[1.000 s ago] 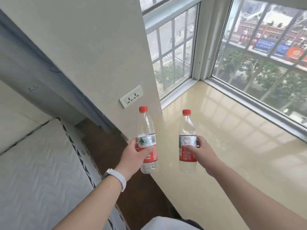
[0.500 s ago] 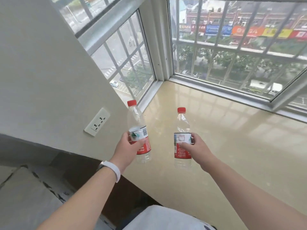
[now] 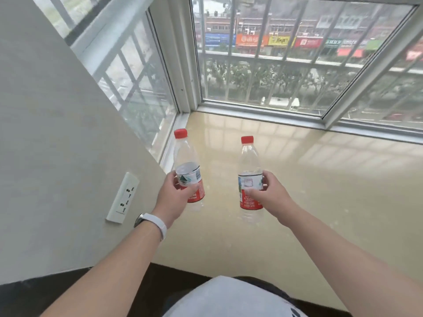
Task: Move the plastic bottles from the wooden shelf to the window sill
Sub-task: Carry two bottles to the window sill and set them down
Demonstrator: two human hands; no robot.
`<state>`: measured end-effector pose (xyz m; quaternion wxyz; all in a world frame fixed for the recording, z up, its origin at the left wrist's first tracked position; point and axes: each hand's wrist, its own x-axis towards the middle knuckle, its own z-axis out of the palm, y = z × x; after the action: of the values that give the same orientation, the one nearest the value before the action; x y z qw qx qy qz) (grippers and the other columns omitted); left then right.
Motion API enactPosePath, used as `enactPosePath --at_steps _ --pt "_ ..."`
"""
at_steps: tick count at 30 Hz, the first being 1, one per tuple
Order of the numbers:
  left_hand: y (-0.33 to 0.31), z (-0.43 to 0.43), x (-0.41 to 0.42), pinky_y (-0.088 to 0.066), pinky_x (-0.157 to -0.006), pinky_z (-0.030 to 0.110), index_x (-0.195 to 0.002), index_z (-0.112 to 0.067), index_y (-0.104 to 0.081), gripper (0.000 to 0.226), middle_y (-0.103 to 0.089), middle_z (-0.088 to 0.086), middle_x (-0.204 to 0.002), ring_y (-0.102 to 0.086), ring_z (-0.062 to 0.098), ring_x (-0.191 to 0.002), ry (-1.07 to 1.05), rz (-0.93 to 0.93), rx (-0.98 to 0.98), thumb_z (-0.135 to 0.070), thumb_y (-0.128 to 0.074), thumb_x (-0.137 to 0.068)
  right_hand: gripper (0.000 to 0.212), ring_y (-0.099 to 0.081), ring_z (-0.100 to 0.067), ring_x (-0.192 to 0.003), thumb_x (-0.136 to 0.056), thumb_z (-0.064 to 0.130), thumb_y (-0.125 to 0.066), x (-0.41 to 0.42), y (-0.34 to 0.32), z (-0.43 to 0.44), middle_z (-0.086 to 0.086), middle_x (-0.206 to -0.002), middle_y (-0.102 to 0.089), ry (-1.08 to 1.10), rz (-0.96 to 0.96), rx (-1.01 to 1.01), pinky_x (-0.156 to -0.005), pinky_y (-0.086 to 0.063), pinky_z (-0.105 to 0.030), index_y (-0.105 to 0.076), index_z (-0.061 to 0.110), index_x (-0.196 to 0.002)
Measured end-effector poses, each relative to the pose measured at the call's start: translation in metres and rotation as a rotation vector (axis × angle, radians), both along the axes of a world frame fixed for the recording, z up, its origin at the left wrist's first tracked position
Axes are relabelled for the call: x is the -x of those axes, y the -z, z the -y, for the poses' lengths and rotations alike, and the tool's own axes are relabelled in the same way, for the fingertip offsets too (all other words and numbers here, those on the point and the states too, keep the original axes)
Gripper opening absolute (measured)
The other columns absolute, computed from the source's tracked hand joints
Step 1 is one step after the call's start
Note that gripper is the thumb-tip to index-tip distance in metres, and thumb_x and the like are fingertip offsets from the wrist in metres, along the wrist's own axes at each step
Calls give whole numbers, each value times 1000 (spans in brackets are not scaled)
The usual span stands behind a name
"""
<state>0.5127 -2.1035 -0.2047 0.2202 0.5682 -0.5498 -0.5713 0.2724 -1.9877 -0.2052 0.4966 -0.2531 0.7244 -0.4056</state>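
Soft, even daylight pours in through the windows (image 3: 286, 65) beyond the fingers (image 3: 192, 187) and to their left, so the scene is bright with no hard shadows. The glossy window sill (image 3: 320, 191) below and beyond the fingers carries pale, smeared reflections of the panes and bars, brightest to the right of the fingers. The clear bottles (image 3: 249, 161) let light through and show small highlights. The street outside is hazy and washed out, its shop signs too soft to read. Fine detail is smeared everywhere, as by compression or slight motion. Wide-angle distortion bends the window frames and splays the forearms (image 3: 343, 259) toward the lower corners. The floor strip (image 3: 45, 294) nearest the camera is dark.
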Motion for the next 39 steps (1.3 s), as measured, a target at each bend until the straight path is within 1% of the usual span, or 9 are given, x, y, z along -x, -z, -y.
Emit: enactPosePath --at_steps 7,12,16,20,23,27,29,35,39 --pt "44 17 -17 -50 -85 26 -116 -32 -53 45 -66 -7 -114 -64 8 -105 -15 -29 -23 -22 -80 -81 46 -65 15 -71 -86 8 -72 -38 18 11 6 -107 -62 19 -73 -69 -58 -49 -9 -49 28 -120" --pt "89 19 -16 -49 -82 24 -126 -27 -51 55 -63 -11 -113 -63 3 -104 -31 38 -56 -25 -81 -80 48 -64 7 -82 -82 9 -73 -43 57 17 9 -105 -66 11 -99 -114 -67 -48 -16 -49 32 -116" --pt "125 21 -8 -50 -86 27 -127 -21 -50 60 -64 -10 -113 -62 7 -105 10 122 -55 -29 -82 -77 51 -62 3 -88 -80 9 -76 -37 93 20 7 -105 -65 38 -115 -126 -67 -49 -17 -46 25 -117" --pt "148 30 3 -44 -80 18 -123 -25 -47 54 -59 -16 -110 -56 -3 -104 80 184 -34 -26 -79 -79 55 -59 11 -81 -78 14 -79 -35 123 25 9 -105 -59 40 -137 -141 -63 -47 -15 -42 20 -118" --pt "162 41 8 -45 -81 19 -121 -29 -47 53 -58 -22 -109 -57 -4 -106 92 210 -16 -27 -79 -79 60 -55 23 -78 -78 16 -78 -38 140 33 19 -103 -58 -11 -166 -131 -64 -45 -15 -39 25 -123" --pt "177 50 11 -45 -79 15 -123 -31 -46 57 -54 -32 -108 -51 -18 -102 110 221 4 -29 -80 -78 63 -61 9 -88 -77 24 -80 -43 161 49 20 -103 -61 -37 -194 -101 -72 -53 -24 -39 34 -123" --pt "184 52 10 -43 -74 8 -123 -31 -46 58 -54 -34 -108 -51 -22 -98 105 224 2 -31 -81 -77 63 -59 9 -93 -78 29 -81 -48 171 58 21 -106 -60 -51 -210 -82 -78 -55 -27 -39 35 -124" --pt "203 63 8 -40 -73 8 -117 -36 -42 60 -56 -31 -110 -52 -14 -108 53 268 26 -44 -84 -75 58 -54 18 -95 -81 37 -78 -57 196 78 27 -111 -56 -71 -236 -60 -84 -54 -29 -39 38 -125" --pt "213 66 9 -44 -76 10 -119 -37 -42 62 -56 -31 -107 -53 -13 -105 44 288 48 -49 -83 -75 59 -53 13 -103 -81 34 -79 -58 209 90 23 -116 -54 -53 -260 3 -88 -52 -26 -43 31 -128"
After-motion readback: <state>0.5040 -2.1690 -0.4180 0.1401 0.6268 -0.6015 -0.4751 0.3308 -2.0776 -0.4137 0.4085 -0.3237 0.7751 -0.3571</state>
